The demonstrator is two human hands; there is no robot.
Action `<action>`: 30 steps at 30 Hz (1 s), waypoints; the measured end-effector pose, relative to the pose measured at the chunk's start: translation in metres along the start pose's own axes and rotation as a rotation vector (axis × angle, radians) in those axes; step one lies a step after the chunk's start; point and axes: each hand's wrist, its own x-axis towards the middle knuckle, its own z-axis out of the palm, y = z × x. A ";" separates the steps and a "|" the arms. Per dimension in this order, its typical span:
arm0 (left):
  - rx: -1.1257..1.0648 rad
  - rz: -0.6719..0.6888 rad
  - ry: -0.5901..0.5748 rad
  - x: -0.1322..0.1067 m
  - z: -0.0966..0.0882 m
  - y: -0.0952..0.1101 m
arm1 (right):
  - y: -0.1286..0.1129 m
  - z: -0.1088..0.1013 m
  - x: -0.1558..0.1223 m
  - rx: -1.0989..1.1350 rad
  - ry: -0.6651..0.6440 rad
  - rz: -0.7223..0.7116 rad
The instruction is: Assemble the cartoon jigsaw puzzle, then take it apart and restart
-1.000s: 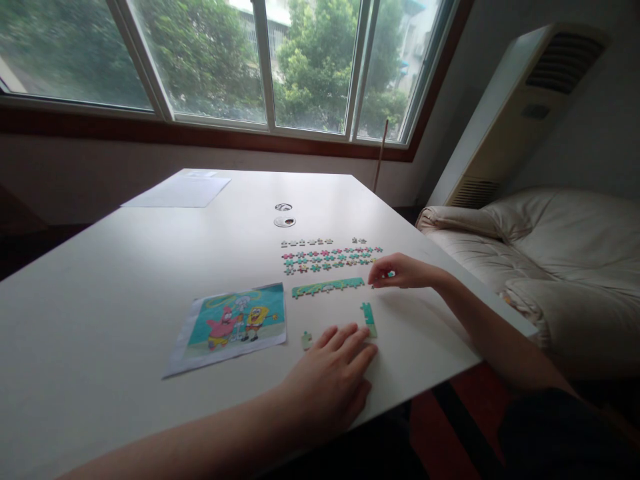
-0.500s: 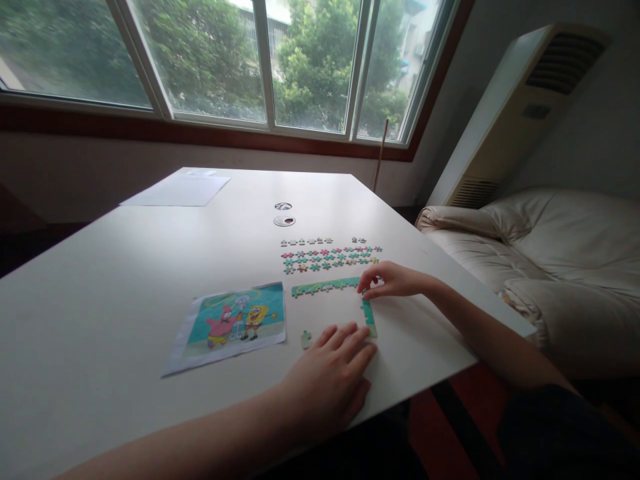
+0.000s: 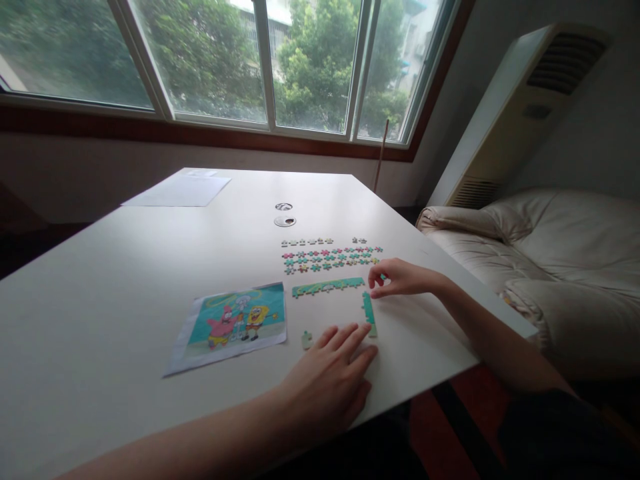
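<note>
My left hand (image 3: 330, 380) lies flat on the white table (image 3: 150, 267), fingers stretched out, its fingertips next to a short vertical strip of joined puzzle pieces (image 3: 369, 313). My right hand (image 3: 400, 279) rests just right of a joined green strip of pieces (image 3: 327, 287), thumb and fingers pinched on a small teal puzzle piece. A single loose piece (image 3: 307, 340) lies left of my left fingertips. Rows of several loose pieces (image 3: 330, 259) are laid out further back. A cartoon reference picture (image 3: 233, 325) lies to the left.
A sheet of paper (image 3: 177, 191) lies at the table's far left corner. Two round cable grommets (image 3: 284, 214) sit mid-table. A cream cushion or sofa (image 3: 550, 253) and a standing air conditioner (image 3: 520, 113) are at the right, windows behind.
My right hand went from the loose rows down to the top of the vertical strip, then drew back slightly right. The strip now reaches higher. My left hand stayed put.
</note>
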 end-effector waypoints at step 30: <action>-0.022 0.029 -0.013 0.013 -0.001 -0.003 | 0.010 0.006 0.016 0.053 0.000 0.062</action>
